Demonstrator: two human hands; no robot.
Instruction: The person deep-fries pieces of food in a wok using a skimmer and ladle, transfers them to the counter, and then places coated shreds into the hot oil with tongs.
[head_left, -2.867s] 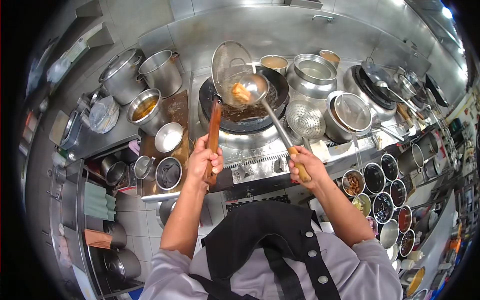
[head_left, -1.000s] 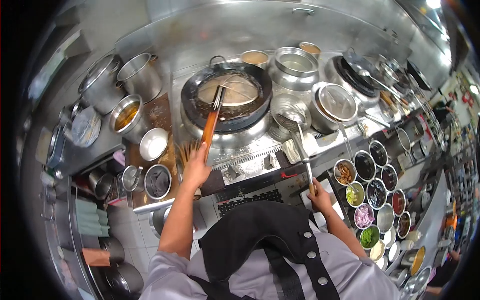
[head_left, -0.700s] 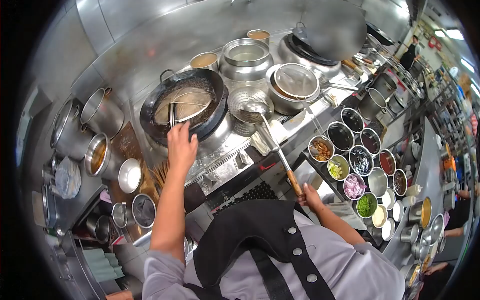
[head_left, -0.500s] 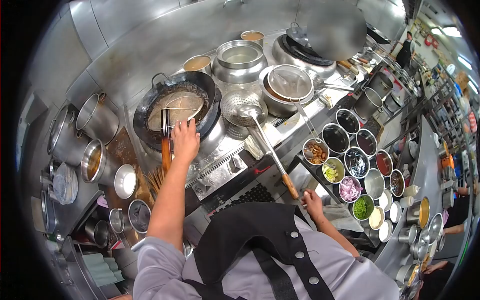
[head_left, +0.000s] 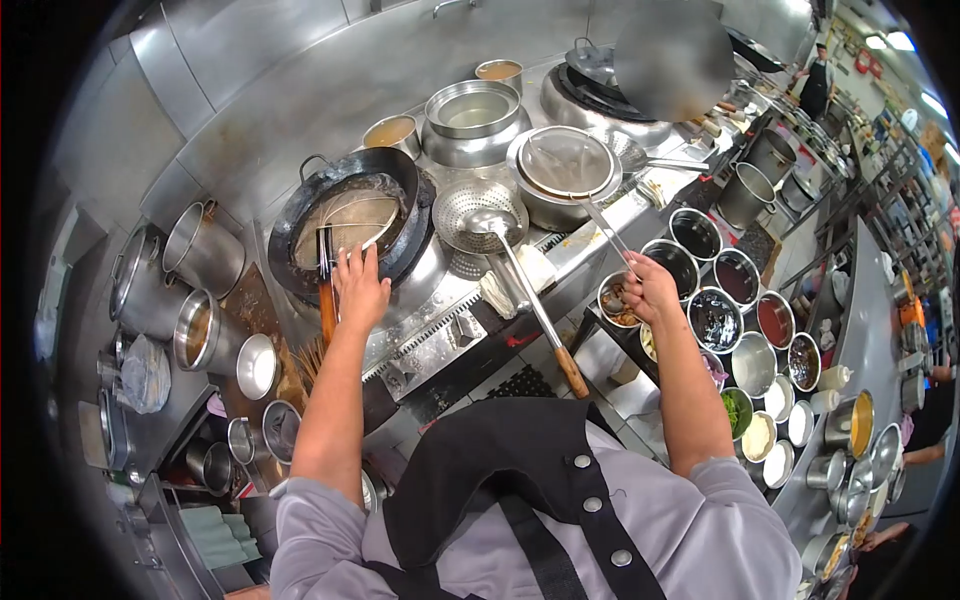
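My left hand (head_left: 360, 287) is open, fingers spread, at the near rim of the black wok (head_left: 285, 245). Beside it runs the wooden handle (head_left: 327, 308) of the round mesh skimmer (head_left: 355, 220) lying in the wok. My right hand (head_left: 652, 290) is closed on the thin metal handle of the fine strainer (head_left: 568, 162), which rests over a steel pot (head_left: 560, 212). Between my hands, a ladle (head_left: 533, 300) lies with its bowl in the perforated strainer (head_left: 462, 205) and its wooden grip past the stove edge.
Steel pots (head_left: 204, 250) and a white bowl (head_left: 257, 366) stand at the left. Ingredient containers (head_left: 752, 362) fill the right side, partly behind my right forearm. Another wok (head_left: 592, 65) is at the back right, next to a blurred patch. A person (head_left: 816, 85) stands far off.
My right hand has let go of the ladle and moved up to the strainer's handle. My left hand has released the skimmer's wooden handle and opened. The view has turned right.
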